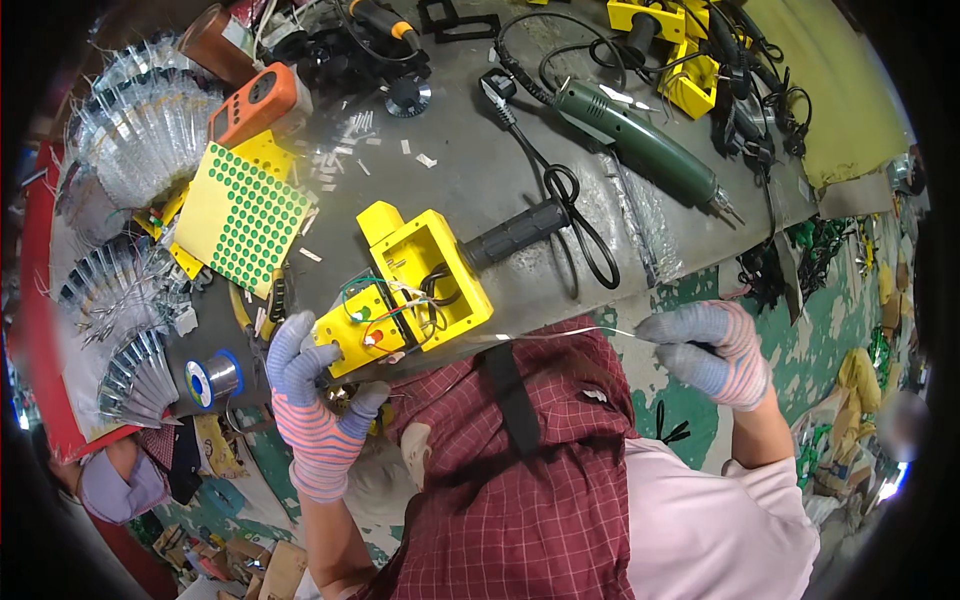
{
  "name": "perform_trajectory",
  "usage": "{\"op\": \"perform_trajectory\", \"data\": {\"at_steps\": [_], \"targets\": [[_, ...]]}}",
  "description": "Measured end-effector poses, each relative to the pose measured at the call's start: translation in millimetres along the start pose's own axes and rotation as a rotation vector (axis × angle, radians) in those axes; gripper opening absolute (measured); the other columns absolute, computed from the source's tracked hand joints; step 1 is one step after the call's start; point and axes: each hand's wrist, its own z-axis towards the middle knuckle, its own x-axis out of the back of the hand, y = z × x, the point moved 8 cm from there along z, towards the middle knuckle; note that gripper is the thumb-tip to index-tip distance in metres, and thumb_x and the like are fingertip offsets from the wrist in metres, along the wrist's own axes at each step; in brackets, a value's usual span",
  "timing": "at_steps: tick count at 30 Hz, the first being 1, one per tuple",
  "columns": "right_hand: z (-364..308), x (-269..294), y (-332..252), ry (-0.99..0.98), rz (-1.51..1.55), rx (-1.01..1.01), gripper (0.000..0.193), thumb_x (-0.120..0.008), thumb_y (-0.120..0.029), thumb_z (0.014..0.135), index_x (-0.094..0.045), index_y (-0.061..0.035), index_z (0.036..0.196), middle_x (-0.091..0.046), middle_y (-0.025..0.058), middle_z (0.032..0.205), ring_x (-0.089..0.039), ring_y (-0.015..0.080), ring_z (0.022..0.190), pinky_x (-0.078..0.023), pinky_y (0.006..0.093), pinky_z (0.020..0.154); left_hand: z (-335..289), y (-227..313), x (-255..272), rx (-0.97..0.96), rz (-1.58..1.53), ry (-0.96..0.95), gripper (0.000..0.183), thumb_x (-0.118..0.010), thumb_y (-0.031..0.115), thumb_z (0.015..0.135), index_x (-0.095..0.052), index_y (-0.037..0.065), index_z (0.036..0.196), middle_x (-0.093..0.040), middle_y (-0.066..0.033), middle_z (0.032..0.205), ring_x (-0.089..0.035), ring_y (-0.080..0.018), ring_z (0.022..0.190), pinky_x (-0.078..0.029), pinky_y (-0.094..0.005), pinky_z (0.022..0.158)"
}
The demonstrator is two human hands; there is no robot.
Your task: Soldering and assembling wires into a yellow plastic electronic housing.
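My left hand (pixel 318 410), in a striped knit glove, is at the left end of a yellow cover panel (pixel 352 318), its fingers curled against the panel's edge and its thumb below. Coloured wires run from this panel into an open yellow box (pixel 452 262) with a black handle (pixel 515 236). My right hand (pixel 708 350), also gloved, is off the table's front edge at the right. Its fingertips pinch a thin pale strand (pixel 575 332) stretching left toward the box; its far end is hard to make out.
A solder wire spool (pixel 213 380) and pliers (pixel 275 300) are at the left, below a sheet of green round stickers (pixel 243 218). An orange meter (pixel 258 102) stands behind. A green electric screwdriver (pixel 640 140) lies at the back right, near more yellow boxes (pixel 690 78).
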Motion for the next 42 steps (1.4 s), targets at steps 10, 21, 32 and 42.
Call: {"op": "perform_trajectory", "data": {"at_steps": [10,21,32,42], "targets": [[18,-5,-5,0.026,-0.171,0.148,0.02,-0.071,-0.004,0.079,-0.074,0.001,0.098,-0.075,0.0138,0.087,-0.072,0.0239,0.072,-0.054,0.0322,0.068,63,84,-39,-0.431,0.497,-0.1,0.041,-0.079,0.04,0.082,-0.063,0.022,0.115,-0.052,-0.0147,0.139,-0.049,-0.041,0.13,-0.022,-0.0661,0.115],[54,-36,-40,-0.007,-0.688,0.342,0.034,-0.068,-0.019,0.082,-0.07,-0.0106,0.115,-0.066,0.011,0.068,-0.06,0.0326,0.056,-0.046,0.0407,0.053,95,-21,-52,0.43,-0.502,-0.062,0.016,-0.071,0.01,0.09,-0.065,0.006,0.105,-0.067,-0.0038,0.108,-0.059,-0.0105,0.096,-0.049,-0.0263,0.085],[90,-43,-22,-0.186,-0.212,0.203,0.023,-0.06,-0.008,0.094,-0.068,-0.0005,0.115,-0.073,0.0112,0.096,-0.072,0.0211,0.078,-0.057,0.0311,0.071,42,-13,-15,-0.036,-0.412,-0.163,0.085,-0.091,0.032,0.071,-0.044,0.007,0.138,-0.042,-0.0181,0.15,-0.046,-0.0337,0.136,-0.037,-0.0441,0.114],[113,-57,-19,-0.412,-0.099,-0.238,0.028,-0.061,-0.01,0.09,-0.071,-0.0054,0.116,-0.068,0.0016,0.081,-0.055,0.0063,0.048,-0.042,0.0212,0.044,30,-22,-14,-0.03,0.123,-0.339,0.058,-0.08,0.005,0.075,-0.054,0.005,0.127,-0.058,-0.0226,0.132,-0.059,-0.0387,0.12,-0.049,-0.0427,0.1]]}}
